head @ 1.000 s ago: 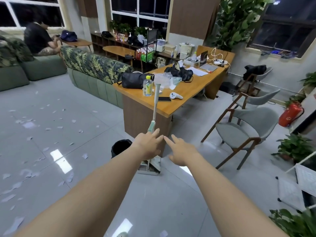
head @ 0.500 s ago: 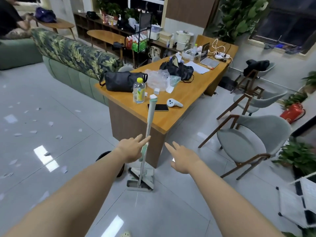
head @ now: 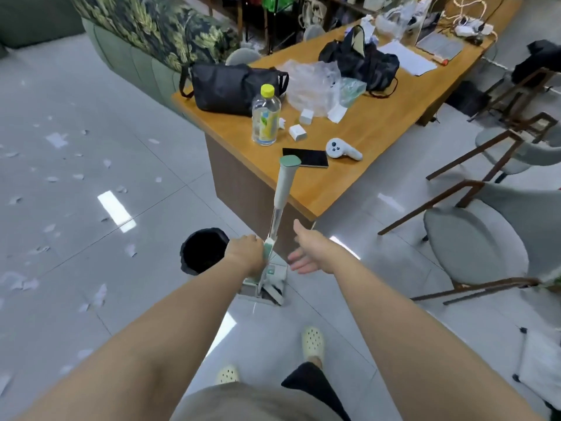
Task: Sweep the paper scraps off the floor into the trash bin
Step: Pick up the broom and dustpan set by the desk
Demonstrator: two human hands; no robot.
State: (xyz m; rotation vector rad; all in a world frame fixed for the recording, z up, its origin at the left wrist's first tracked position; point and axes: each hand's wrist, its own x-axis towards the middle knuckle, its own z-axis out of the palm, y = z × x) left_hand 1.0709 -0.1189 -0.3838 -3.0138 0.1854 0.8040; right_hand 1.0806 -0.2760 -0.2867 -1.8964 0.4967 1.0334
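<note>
A broom (head: 280,196) with a pale green handle stands upright in its dustpan (head: 267,284) on the floor, against the desk's near corner. My left hand (head: 247,252) grips the broom's shaft low down. My right hand (head: 305,249) hovers open just right of the shaft, fingers spread, touching nothing. A black trash bin (head: 202,250) stands on the floor just left of the broom. Several white paper scraps (head: 56,139) lie scattered over the grey tiles on the left.
A wooden desk (head: 373,129) carries a black bag, a water bottle (head: 266,117), a phone, a white controller and clutter. Grey chairs (head: 473,238) with wooden legs stand to the right. A leaf-patterned sofa (head: 151,34) runs behind the desk. My feet (head: 312,341) are below.
I have stepped closer to the desk and looked down. My left hand went from open beside the broom's shaft to gripping it. My right hand stays open near it.
</note>
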